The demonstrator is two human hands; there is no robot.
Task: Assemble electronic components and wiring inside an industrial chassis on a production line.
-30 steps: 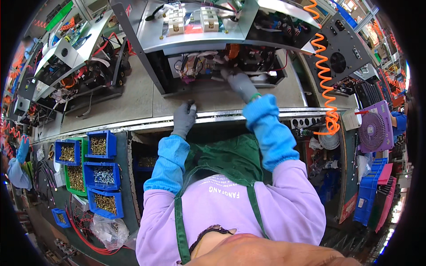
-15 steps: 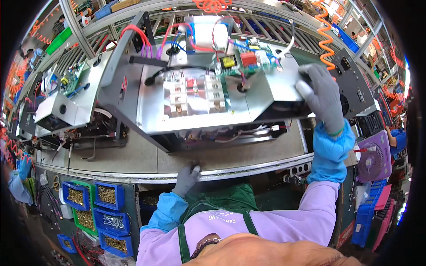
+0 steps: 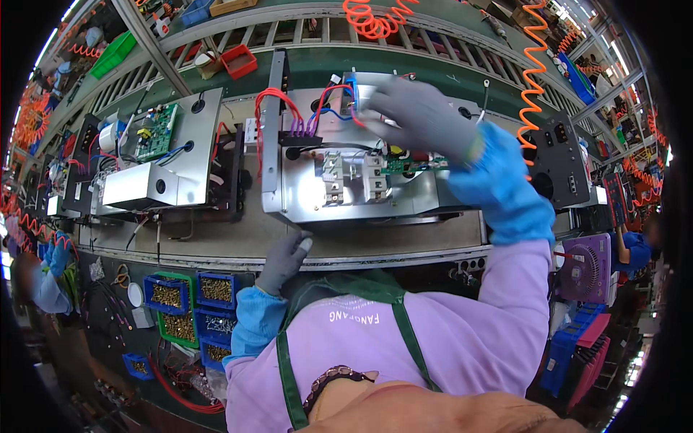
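Metal chassis (image 3: 411,198), on the bench (image 3: 404,242) at 12 o'clock, is being reached over by the right hand (image 3: 419,112), fingers parted, contact blurred. At its 7 o'clock the left hand (image 3: 284,261) is being held near the bench edge, finger closure unclear. Terminal blocks (image 3: 377,179) and red wires (image 3: 278,97) are seemingly being carried in place already; what remains isn't being shown, though a cable (image 3: 481,112) tip at 2 o'clock is being left free.

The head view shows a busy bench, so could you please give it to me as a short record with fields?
Left hand: gloved, at the bench's front edge
Right hand: gloved, over the chassis; grip unclear
Red wires: at the chassis's left end
Blue bins: left, holding small metal parts
Purple fan: right
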